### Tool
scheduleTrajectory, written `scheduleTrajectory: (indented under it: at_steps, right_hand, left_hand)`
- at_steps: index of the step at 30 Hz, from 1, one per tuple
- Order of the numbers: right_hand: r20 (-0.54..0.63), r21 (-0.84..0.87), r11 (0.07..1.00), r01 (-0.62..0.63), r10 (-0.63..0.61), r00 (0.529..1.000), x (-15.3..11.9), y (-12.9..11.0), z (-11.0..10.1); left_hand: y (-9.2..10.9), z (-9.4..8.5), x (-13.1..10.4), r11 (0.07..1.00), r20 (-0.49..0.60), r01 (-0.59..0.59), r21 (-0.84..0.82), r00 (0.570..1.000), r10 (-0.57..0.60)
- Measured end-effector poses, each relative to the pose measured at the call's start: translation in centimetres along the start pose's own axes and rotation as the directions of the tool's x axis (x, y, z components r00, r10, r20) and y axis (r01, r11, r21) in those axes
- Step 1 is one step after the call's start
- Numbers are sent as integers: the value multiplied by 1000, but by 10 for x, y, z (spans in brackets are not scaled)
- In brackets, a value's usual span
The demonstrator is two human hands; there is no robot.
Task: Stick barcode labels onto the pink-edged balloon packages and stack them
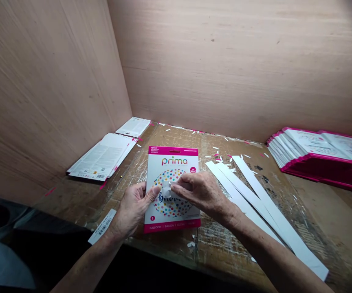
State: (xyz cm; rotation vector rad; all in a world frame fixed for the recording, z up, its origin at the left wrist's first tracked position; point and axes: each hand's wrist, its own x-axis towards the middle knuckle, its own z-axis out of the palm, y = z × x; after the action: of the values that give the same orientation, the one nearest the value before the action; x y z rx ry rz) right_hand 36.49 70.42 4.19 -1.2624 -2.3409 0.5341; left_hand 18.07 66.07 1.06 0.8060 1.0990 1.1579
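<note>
A flat balloon package (pixel 172 219), white with pink bands and a dotted balloon picture, is upright before me over the table's near part. My left hand (pixel 133 205) grips its left edge, thumb on the front and fingers behind. In front of the printed balloon, my right hand (pixel 202 193) pinches a small whitish, see-through piece of film (pixel 167 189) between thumb and forefinger. The film lies close to the left thumb tip and covers part of the lettering. Whether it is stuck to the package I cannot tell.
Long white paper strips (pixel 255 195) lie to the right, among small paper scraps. A stack of pink-edged packages (pixel 322 158) stands at far right. More packages (pixel 102 156) lie face down at left. A barcode label strip (pixel 102 226) rests near the front edge. Wooden panels (pixel 225 61) enclose the table.
</note>
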Motion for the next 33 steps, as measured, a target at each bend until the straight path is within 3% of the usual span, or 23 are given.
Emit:
scheduleTrajectory:
  at_steps: [7, 21, 26, 29, 33]
  right_hand:
    - [-114, -103, 994, 44, -56, 992, -1, -3, 15]
    - [-89, -206, 977, 47, -66, 994, 4, -8, 21]
    - [-100, -9, 996, 87, -88, 991, -6, 9, 4]
    - [-152, 146, 989, 9, 13, 988, -17, 22, -9]
    - [-198, 217, 973, -83, 127, 972, -23, 27, -15]
  left_hand:
    - [-7, -5, 3, 1000, 16, 2, 19, 1000, -2]
    - [-3, -8, 7, 994, -39, 11, 106, 999, -6]
    - [2, -11, 5, 999, -106, 3, 53, 994, 2]
    - [5, -14, 3, 1000, -133, 10, -2, 991, -10]
    - [5, -12, 2, 1000, -144, 17, 14, 990, -15]
